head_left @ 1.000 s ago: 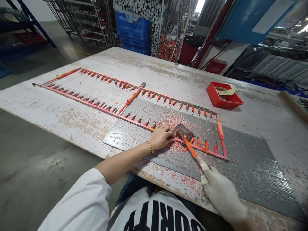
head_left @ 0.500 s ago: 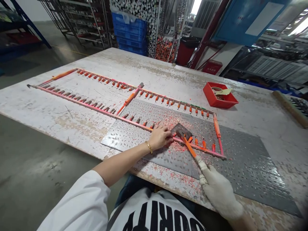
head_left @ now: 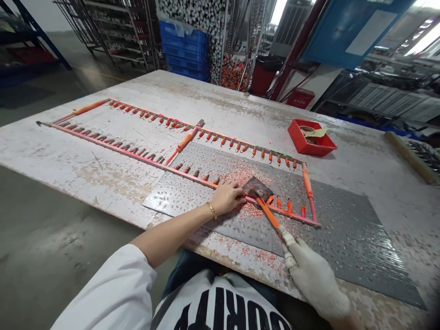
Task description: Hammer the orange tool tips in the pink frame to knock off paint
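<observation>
A long orange-painted metal rack with rows of hook-like pegs lies across the table. Bare and wearing a bracelet, my left hand is closed on the rack's near bar. My right hand, in a white glove, grips a hammer by its orange handle. The hammer's dark head is over the near bar, just right of my left fingers; whether it touches cannot be made out. Beneath that spot sits a small dark metal block. Red and white paint flakes are scattered around it.
Under the rack's right part lie grey textured metal sheets on a worn white table. A red bin holding a tape roll stands beyond the rack. Farther right lies a brown roll. Blue crates are stacked behind the table.
The hammer head has shifted slightly left and down along the near bar. My left hand keeps its place on the rack. The view has tilted a little.
</observation>
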Tool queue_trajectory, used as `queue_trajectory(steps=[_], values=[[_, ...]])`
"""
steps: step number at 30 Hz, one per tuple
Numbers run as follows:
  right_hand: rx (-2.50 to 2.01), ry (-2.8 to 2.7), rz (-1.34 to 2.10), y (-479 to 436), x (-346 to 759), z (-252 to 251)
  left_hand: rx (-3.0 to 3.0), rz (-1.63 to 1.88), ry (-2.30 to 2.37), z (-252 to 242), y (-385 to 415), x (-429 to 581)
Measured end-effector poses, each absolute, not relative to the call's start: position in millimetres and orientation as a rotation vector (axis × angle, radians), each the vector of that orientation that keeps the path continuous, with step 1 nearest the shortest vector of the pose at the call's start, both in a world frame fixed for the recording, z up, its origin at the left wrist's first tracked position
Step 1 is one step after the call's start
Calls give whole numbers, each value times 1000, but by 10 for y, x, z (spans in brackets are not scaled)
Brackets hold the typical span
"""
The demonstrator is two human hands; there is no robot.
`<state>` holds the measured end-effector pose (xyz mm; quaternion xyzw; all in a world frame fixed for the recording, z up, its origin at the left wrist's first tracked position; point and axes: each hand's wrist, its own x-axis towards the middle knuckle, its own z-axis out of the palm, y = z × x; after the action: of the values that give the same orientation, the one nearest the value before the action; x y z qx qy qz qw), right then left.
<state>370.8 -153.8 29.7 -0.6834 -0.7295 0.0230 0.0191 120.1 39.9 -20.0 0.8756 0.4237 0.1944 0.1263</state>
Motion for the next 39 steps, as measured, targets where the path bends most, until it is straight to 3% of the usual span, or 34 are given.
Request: queue_trajectory(steps=[9, 15, 24, 30, 39], values=[[-2106, -2040, -194, -1578, 3764, 596, 2551, 541, 1241, -196, 392, 1196], [-2180, -2262, 93, -1543, 3741, 282, 2555, 563, 1225, -191, 386, 1195], [-2154, -1984, -175, -1553, 3768, 583, 2556, 553, 1221, -195, 387, 1183], [-2266, -2285, 96, -1475, 3759, 406, 2563, 545, 1220, -174, 381, 1188], [-2142, -2187, -221, -1467, 3728, 622, 2563, 556, 1231, -201, 385, 1179]])
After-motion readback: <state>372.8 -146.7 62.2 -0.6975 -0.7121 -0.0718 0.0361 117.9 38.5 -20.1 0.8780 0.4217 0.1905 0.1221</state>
